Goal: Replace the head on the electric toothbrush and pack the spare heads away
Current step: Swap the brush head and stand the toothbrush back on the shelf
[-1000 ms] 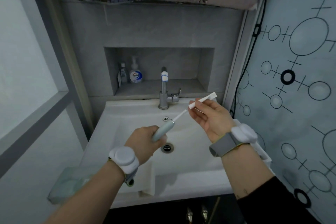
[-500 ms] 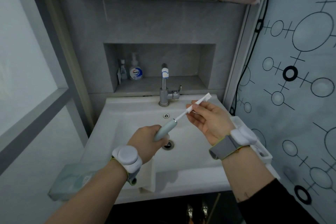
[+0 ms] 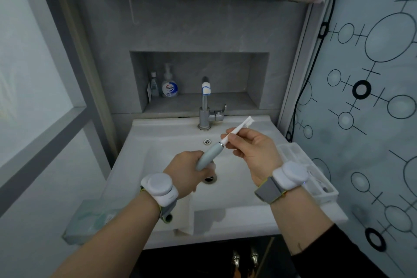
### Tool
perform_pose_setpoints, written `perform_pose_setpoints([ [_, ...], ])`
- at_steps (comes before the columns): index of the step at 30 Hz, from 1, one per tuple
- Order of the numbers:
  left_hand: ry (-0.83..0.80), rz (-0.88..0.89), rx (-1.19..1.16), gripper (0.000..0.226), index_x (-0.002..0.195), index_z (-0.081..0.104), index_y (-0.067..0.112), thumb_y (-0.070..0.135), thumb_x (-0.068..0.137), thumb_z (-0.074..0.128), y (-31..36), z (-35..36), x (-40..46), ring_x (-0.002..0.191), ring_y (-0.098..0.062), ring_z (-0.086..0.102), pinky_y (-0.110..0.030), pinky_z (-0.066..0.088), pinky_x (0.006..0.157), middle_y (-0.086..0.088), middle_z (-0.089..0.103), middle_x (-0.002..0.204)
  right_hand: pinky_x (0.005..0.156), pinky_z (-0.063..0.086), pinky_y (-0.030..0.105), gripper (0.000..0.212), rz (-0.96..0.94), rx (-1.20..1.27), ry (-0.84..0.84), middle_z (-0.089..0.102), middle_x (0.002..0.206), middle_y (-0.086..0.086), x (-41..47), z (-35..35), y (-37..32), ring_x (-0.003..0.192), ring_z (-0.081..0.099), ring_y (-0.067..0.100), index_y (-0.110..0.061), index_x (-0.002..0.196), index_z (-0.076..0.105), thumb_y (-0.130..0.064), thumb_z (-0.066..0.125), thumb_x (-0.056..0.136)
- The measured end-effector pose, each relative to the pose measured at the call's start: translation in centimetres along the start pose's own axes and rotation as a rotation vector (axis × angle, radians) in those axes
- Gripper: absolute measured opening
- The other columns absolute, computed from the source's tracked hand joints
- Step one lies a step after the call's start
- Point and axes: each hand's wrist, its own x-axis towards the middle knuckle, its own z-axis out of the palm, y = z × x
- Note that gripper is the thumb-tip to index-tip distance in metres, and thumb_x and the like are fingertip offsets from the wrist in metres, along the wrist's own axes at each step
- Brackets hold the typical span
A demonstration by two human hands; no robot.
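Note:
My left hand (image 3: 188, 172) grips the pale green toothbrush handle (image 3: 207, 157), tilted up to the right over the basin. My right hand (image 3: 255, 153) pinches the white brush head (image 3: 239, 128) by its stem. The head's base meets the top of the handle at a silver ring, and its bristles point up toward the tap. A clear plastic case (image 3: 309, 171) with compartments lies on the sink's right rim, behind my right wrist; its contents are partly hidden.
The white sink (image 3: 162, 142) has a chrome tap (image 3: 205, 108) at the back and a drain (image 3: 209, 179) below my left hand. A soap bottle (image 3: 169, 86) stands in the wall niche. A pale green box (image 3: 90, 221) sits at the sink's left front corner.
The white head has slid down the thin metal shaft, which no longer shows, until its base sits against the handle. Both hands stayed over the basin.

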Motion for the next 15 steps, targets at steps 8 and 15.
perform_pose_setpoints([
  [8, 0.028, -0.005, 0.137, 0.017, 0.091, 0.063, 0.014, 0.03, 0.085, 0.059, 0.5, 0.5, 0.1, 0.055, -0.022, 0.056, -0.034, 0.048, 0.056, -0.007, 0.064, 0.078, 0.061, 0.046, 0.021, 0.005, -0.047, -0.091, 0.077, 0.075, 0.087, 0.01, 0.0, 0.2, 0.2, 0.06, 0.06, 0.005, -0.014, 0.086, 0.071, -0.014, 0.066, 0.085],
  [15, 0.138, 0.123, 0.511, 0.023, 0.106, 0.053, 0.009, 0.027, 0.093, 0.049, 0.3, 1.1, 0.7, 0.095, -0.034, 0.059, -0.036, 0.041, 0.073, -0.011, 0.062, 0.107, 0.05, 0.043, 0.017, 0.015, 0.022, -0.056, 0.252, 0.067, 0.062, 0.001, 0.1, 0.9, 0.6, 0.043, 0.056, -0.001, -0.01, 0.07, 0.068, -0.021, 0.074, 0.078],
])
